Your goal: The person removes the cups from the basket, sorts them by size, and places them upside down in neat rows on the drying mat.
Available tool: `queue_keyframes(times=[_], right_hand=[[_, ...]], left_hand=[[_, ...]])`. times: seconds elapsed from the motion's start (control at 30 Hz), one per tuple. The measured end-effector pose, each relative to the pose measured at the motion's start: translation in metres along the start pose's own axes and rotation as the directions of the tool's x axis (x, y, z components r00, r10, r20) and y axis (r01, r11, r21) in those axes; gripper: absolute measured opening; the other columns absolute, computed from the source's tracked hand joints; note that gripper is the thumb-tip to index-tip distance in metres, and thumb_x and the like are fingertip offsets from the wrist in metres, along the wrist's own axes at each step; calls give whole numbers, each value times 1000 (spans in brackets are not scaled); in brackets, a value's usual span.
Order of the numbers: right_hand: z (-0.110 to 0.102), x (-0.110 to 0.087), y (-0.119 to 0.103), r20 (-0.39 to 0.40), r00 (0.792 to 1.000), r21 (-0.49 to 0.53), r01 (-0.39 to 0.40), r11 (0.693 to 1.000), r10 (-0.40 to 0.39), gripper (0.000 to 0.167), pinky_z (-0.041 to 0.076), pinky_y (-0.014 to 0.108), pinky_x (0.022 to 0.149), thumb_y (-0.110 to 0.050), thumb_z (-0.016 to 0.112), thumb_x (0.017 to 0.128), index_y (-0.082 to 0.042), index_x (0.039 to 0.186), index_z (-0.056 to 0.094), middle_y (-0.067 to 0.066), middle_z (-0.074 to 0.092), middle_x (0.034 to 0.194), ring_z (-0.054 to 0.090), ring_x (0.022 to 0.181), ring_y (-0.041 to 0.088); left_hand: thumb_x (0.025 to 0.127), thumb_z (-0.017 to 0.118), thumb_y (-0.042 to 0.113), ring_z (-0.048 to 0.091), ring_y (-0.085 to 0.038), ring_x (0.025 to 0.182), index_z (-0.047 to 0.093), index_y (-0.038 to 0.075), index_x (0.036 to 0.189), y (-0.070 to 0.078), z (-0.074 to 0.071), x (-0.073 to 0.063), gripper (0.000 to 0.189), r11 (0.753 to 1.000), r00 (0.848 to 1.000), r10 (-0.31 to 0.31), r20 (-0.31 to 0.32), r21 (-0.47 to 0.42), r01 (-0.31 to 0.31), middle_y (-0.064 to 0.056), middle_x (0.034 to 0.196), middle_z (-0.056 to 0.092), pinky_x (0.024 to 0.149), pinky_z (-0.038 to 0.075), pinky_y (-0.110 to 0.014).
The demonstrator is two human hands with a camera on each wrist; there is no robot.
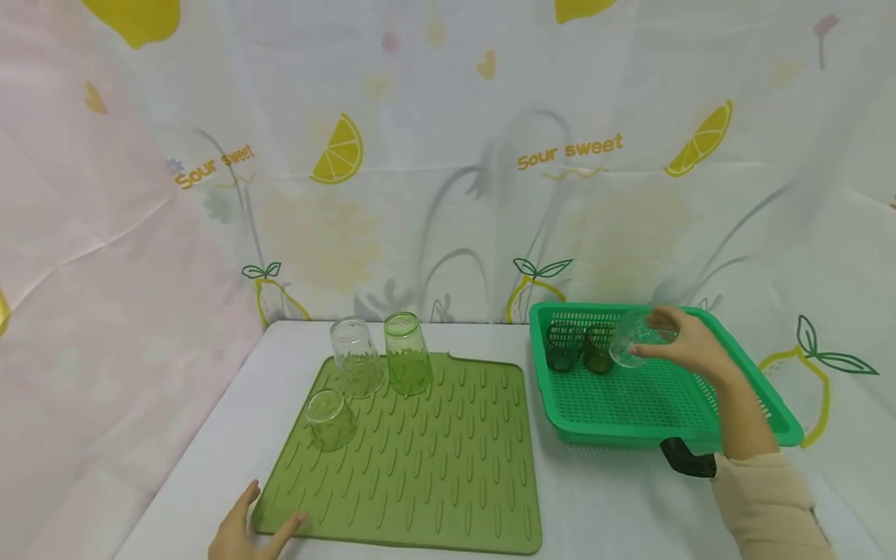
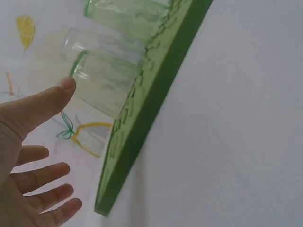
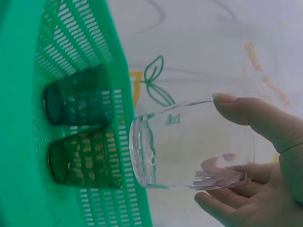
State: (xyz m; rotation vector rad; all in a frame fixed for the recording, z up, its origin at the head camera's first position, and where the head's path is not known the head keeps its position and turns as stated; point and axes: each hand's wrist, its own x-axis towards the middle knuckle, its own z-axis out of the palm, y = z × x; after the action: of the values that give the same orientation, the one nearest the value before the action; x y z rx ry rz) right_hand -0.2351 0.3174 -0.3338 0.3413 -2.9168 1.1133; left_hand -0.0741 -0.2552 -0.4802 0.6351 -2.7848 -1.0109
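Observation:
My right hand grips a clear drinking glass between thumb and fingers, above the back part of the green plastic basket. In the right wrist view, the glass has a thick base that points toward the basket. Two dark glasses stand inside the basket near its left side: a bluish-green glass and an olive glass. My left hand is at the front left corner of the green ribbed mat, fingers spread, holding nothing; whether it touches the mat, I cannot tell.
On the mat's left part stand a tall clear glass, a tall green glass and a short pale glass. A white table lies beneath. Behind it hangs a lemon-printed cloth. A black curved piece shows by my right wrist.

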Motion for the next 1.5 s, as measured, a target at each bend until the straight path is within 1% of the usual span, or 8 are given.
queue_keyframes(times=[0.13,0.2,0.4,0.57,0.83,1.0,1.17,1.5], right_hand=[[7,-7,-11,-29,1000,84,15,996,-13,88,37,63,94,-24,72,84,8,146,18,34,36,139,34,125,53],[11,-10,-15,-41,999,131,23,991,-18,86,36,63,96,-22,72,84,6,146,19,32,37,140,34,126,52],[23,-16,-23,-43,999,256,32,966,-22,84,43,34,101,-17,73,84,1,148,21,26,36,144,32,132,44],[35,-21,-29,-76,996,371,81,925,-56,81,42,9,91,-10,72,83,1,147,24,18,41,143,36,135,30],[62,-26,-37,-171,972,550,230,803,-162,70,41,12,96,3,70,81,-4,142,37,-12,53,128,50,116,-6],[78,-26,-45,-184,960,609,279,742,-210,68,40,16,100,9,70,78,-4,138,41,-8,55,127,51,117,-1],[91,-27,-53,-186,941,613,336,716,-282,68,39,17,101,11,71,76,-6,137,44,-7,56,127,51,118,0],[113,-35,-64,-175,926,619,367,694,-334,69,41,17,100,10,71,75,-6,137,45,-8,54,129,49,121,1]], left_hand=[[65,87,21,64,-26,89,56,-10,120,24,0,-12,70,981,956,65,-286,-159,-114,-30,106,63,69,56,-28],[65,87,15,60,-5,79,62,-7,113,34,-2,-15,59,962,940,96,-327,-214,-173,-24,94,67,59,50,-14],[72,82,12,59,4,74,63,-3,112,57,-10,-22,47,915,954,241,-178,-287,-285,-14,91,68,62,53,-17],[77,76,6,62,-1,81,60,-2,117,77,-10,-23,44,852,939,342,-18,-416,-318,-11,100,68,67,55,-23],[80,71,-1,64,-8,91,56,-3,123,106,-1,-20,45,684,815,573,84,-598,-419,3,103,67,72,56,-26],[86,68,8,63,-12,96,51,1,131,127,6,-15,48,691,786,583,207,-635,-345,-11,113,64,78,55,-28],[91,63,12,62,-22,102,45,-3,134,145,18,-11,49,649,700,664,262,-667,-367,-18,119,60,82,54,-29],[89,65,14,57,-35,108,45,-1,135,180,43,-12,52,616,662,696,277,-704,-353,-17,120,60,86,53,-31]])
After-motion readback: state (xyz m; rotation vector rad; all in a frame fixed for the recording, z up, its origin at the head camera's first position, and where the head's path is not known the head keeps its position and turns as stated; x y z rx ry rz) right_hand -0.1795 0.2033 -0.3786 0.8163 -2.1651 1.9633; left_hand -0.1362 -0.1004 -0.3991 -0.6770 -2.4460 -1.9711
